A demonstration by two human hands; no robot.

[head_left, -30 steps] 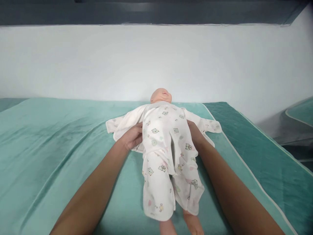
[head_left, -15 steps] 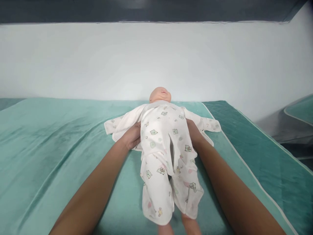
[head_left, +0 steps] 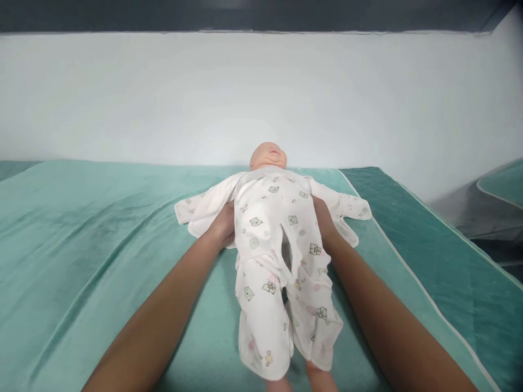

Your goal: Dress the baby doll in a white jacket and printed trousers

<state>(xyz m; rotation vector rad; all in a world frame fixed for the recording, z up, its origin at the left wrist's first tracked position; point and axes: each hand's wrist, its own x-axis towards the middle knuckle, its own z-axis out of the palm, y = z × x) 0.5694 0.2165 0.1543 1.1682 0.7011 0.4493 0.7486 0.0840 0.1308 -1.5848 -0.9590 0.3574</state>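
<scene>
A baby doll (head_left: pixel 268 156) lies on its back with its head toward the wall and its feet toward me. It wears a white long-sleeved baby shirt (head_left: pixel 216 198), its sleeves spread to both sides, and white baby trousers (head_left: pixel 265 239) printed with small bears. The trousers reach up over the chest and have a gap at the crotch. My left hand (head_left: pixel 225 222) is closed at the trousers' left edge, fingertips tucked behind the cloth. At the opposite edge, my right hand (head_left: pixel 322 218) reaches behind the trousers, its fingers hidden. Bare doll feet (head_left: pixel 321 377) show below the hems.
The doll lies on a light green sheet (head_left: pixel 102 245) with creases at the left. A darker green cover (head_left: pixel 441 256) extends on the right. Behind stands a white wall (head_left: pixel 261 92) under a dark overhang (head_left: pixel 261 15). Another green-covered surface (head_left: pixel 502 182) is at far right.
The crotch gap in the trousers has opened a little wider, and the cloth has shifted slightly. My left hand has moved slightly up and further behind the trousers' edge. The doll stays in place.
</scene>
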